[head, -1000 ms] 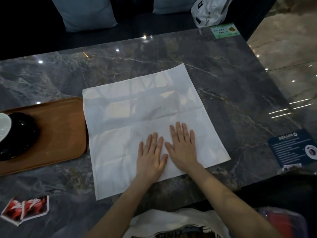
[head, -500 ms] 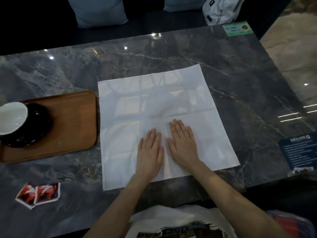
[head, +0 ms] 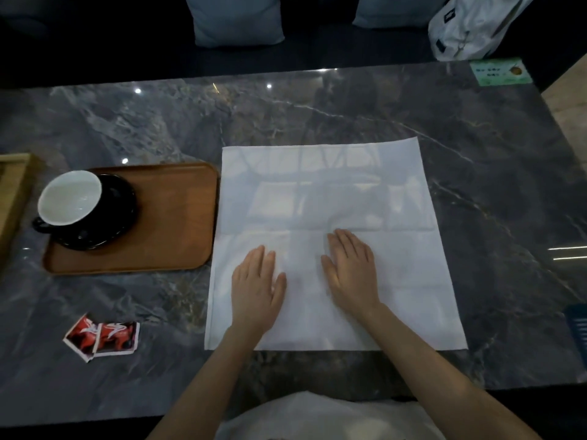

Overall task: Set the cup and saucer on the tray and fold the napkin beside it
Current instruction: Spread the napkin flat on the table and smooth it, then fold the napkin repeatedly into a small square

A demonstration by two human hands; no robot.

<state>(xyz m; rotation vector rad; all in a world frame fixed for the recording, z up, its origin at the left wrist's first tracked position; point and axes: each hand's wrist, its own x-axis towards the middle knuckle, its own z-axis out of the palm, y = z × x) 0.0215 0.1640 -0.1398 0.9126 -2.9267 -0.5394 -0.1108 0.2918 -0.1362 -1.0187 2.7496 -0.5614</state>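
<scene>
Lying fully spread on the marble table (head: 476,160), the white napkin (head: 333,192) sits just right of the wooden tray (head: 178,242), where the white-lined cup (head: 70,198) rests on its black saucer (head: 117,223) at the tray's left end. Half a second ago the left hand (head: 257,287) and right hand (head: 351,271) lay side by side near the cloth's middle; now they have slid apart, palms flat, fingers extended, gripping nothing. That spreading looks like smoothing, so the cup-and-saucer part appears done and the first fold is probably next.

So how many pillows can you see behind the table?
2. One blue pillow sits top middle, another pillow to its right, cut off by the picture's edge. More may be hidden.
</scene>
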